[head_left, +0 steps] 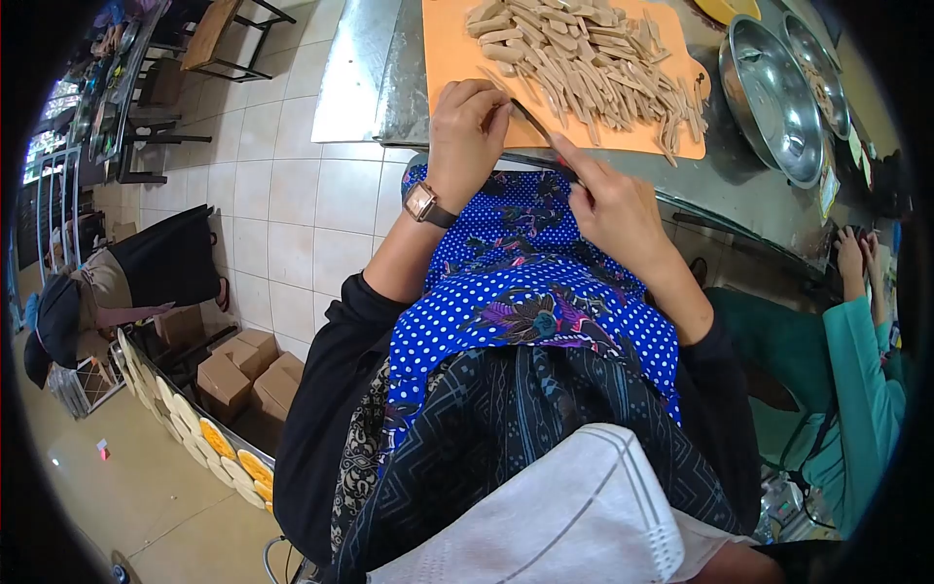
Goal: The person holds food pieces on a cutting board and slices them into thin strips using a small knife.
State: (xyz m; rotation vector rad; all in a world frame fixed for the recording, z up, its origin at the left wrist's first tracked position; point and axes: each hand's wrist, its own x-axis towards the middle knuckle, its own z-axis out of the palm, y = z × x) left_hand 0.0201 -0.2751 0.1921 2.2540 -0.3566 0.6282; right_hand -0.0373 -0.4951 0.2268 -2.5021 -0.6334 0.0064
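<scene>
My right hand grips a knife, its index finger stretched along the dark blade and the handle mostly hidden under the palm. The blade points up and left over the near edge of an orange cutting board. Beside the blade's tip is my left hand, its fingers curled and pinched together. Whether it holds the tip or a small piece is hidden. A heap of pale brown cut strips lies on the board just beyond both hands; their kind cannot be made out.
The board rests on a metal table. Steel bowls stand to the right, with a yellow dish behind. A person in a green sleeve works at the right. Cardboard boxes and round trays are at lower left.
</scene>
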